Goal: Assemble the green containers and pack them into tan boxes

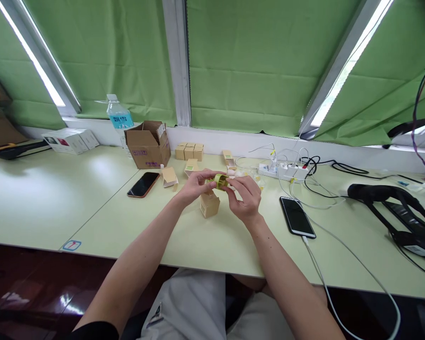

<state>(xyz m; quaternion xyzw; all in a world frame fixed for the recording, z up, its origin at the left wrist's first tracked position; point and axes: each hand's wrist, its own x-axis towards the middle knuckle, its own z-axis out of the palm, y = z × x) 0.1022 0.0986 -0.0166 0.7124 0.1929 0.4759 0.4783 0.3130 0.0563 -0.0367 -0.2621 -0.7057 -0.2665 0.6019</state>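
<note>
Both my hands are raised over the pale green table (102, 222) and pinch one small yellow-green round part (220, 181) between them. My left hand (195, 187) grips its left side with the fingertips. My right hand (245, 197) holds its right side, fingers curled. Just below the hands stands a small open tan box (209, 204). More small tan boxes (189, 151) stand in a row behind, and another open one (169, 176) lies to the left.
A dark phone (143, 184) lies left of the hands, a second phone (297, 216) on a white cable to the right. An open cardboard carton (148, 144), a water bottle (118, 116), a power strip (282, 170) with cables and a black strap device (400, 208) stand around.
</note>
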